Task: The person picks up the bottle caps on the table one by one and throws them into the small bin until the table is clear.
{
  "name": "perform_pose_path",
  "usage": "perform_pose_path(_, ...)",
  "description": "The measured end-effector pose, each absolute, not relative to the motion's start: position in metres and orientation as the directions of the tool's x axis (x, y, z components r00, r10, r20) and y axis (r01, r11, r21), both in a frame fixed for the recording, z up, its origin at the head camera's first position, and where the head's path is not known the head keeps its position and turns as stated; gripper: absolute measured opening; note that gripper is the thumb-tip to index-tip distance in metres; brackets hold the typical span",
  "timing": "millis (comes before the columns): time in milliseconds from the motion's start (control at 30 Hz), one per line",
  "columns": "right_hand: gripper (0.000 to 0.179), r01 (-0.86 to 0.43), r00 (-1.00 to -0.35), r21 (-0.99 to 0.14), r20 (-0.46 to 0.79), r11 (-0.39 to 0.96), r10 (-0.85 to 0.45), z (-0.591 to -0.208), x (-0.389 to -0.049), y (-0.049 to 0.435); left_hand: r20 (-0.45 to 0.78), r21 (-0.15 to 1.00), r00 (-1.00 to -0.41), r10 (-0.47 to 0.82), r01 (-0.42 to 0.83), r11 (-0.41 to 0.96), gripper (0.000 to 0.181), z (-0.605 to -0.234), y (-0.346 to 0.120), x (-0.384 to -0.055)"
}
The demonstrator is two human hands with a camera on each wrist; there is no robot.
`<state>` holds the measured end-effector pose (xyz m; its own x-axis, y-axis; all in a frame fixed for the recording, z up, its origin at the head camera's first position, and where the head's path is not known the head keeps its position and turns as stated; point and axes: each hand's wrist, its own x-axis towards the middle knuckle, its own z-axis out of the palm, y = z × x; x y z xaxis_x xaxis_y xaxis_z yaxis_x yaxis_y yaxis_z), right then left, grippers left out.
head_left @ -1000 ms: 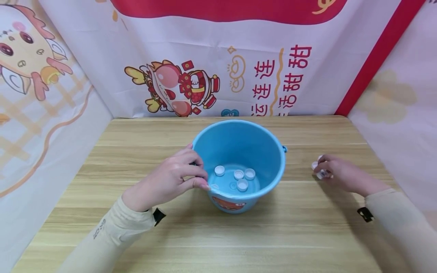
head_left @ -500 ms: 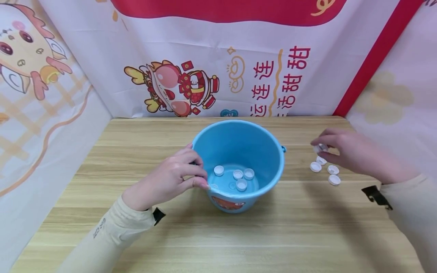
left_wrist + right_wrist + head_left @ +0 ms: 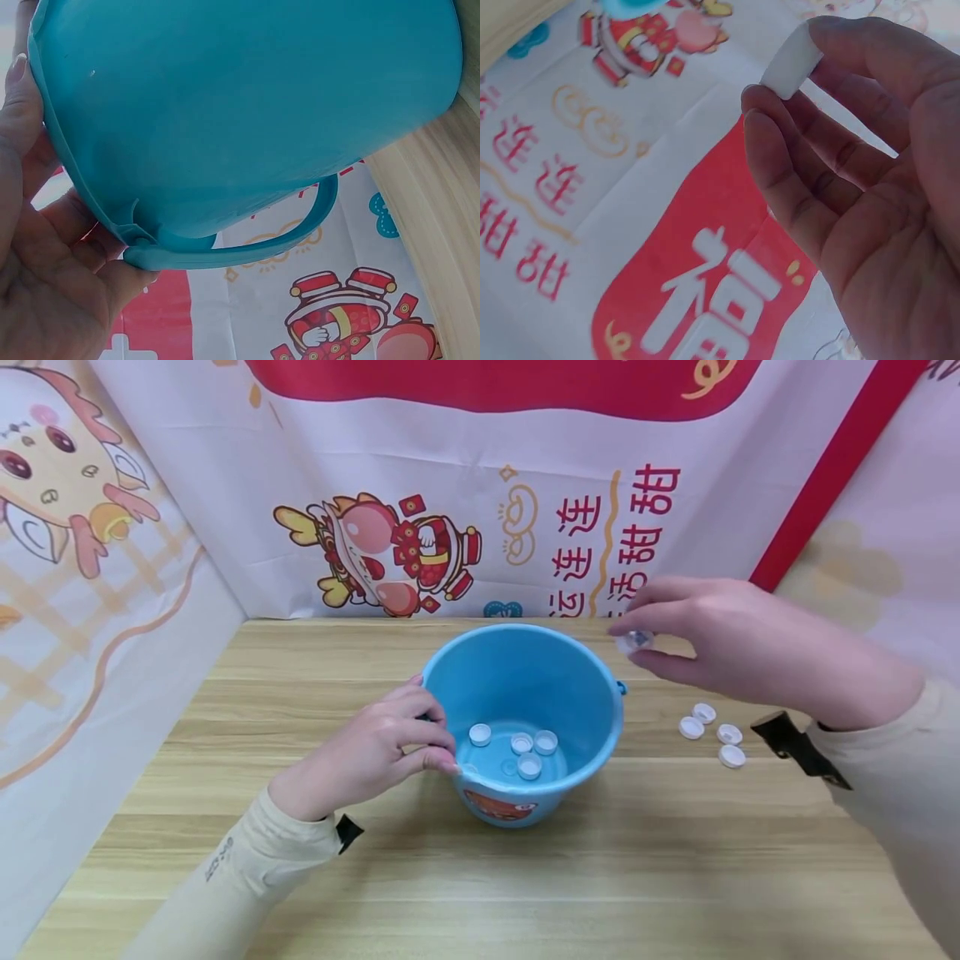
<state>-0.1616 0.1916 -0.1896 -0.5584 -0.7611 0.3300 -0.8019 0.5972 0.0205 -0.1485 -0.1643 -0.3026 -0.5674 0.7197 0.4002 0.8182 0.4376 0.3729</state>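
Note:
A blue plastic bucket (image 3: 517, 672) stands upright on the table, several white bottle caps (image 3: 528, 766) lying on its bottom. My left hand (image 3: 375, 752) grips its left rim, thumb on one side and fingers on the other; the left wrist view shows this close to the handle (image 3: 247, 251) hanging at the side. My right hand (image 3: 735, 639) is raised just right of the bucket's far rim, pinching a white bottle cap (image 3: 636, 642) between thumb and fingers. In the right wrist view that cap (image 3: 791, 64) shows edge-on at the fingertips.
Several more white caps (image 3: 705, 714) lie loose on the wooden table (image 3: 375, 877), right of the bucket. Printed cloth (image 3: 450, 452) hangs behind the table's back edge and along both sides.
My right hand has lifted a cap from the group at the right and carried it up and left toward the bucket. My left hand and the bucket have hardly moved.

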Motion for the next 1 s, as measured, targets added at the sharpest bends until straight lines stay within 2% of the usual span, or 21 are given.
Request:
perform_pose_path(200, 0.039, -0.837, -0.530, -0.011, 0.265, 0.547, -0.806, -0.186, -0.161, 0.167, 0.405, 0.378, -0.564, 0.720, 0.820, 0.430, 0.018, -0.304, -0.165, -0.149)
perform_pose_path(667, 0.035, -0.809, -0.586, -0.032, 0.132, 0.587, -0.799, -0.188, -0.162, 0.148, 0.412, 0.383, -0.555, 0.722, 0.825, 0.416, 0.017, -0.304, -0.164, -0.150)
perform_pose_path(1000, 0.034, -0.818, -0.574, -0.039, 0.109, 0.574, -0.812, -0.191, -0.164, 0.145, 0.412, 0.387, -0.560, 0.718, 0.822, 0.419, 0.017, -0.304, -0.164, -0.149)
